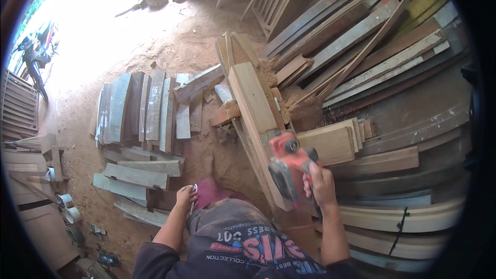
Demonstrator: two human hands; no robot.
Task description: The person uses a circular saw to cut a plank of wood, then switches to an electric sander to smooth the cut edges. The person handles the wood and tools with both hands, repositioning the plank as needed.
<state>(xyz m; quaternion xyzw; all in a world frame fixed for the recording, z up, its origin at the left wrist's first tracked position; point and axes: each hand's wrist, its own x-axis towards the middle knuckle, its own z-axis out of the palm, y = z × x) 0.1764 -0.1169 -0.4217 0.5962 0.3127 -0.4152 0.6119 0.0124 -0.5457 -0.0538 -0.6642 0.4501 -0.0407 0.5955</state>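
Observation:
My right hand (321, 185) is wrapped round the handle of a red and black electric hand planer (290, 156). The planer is tilted over the near end of a pale, thick wooden beam (253, 98); whether its sole touches the wood I cannot tell. At my left side, by my hip, my left hand (185, 197) is closed on a thin white thing (195, 190), too small to name. The beam runs away from me along a wooden work stand (223, 54), with shavings (267, 72) heaped beside its far part.
Stacked short boards (137, 106) lie to the left on sandy ground. Long planks (356, 26) fill the right side, and cut pale boards (330, 142) lie close by the planer. A short wood block (226, 113) sits against the stand. A motorbike (37, 64) stands far left.

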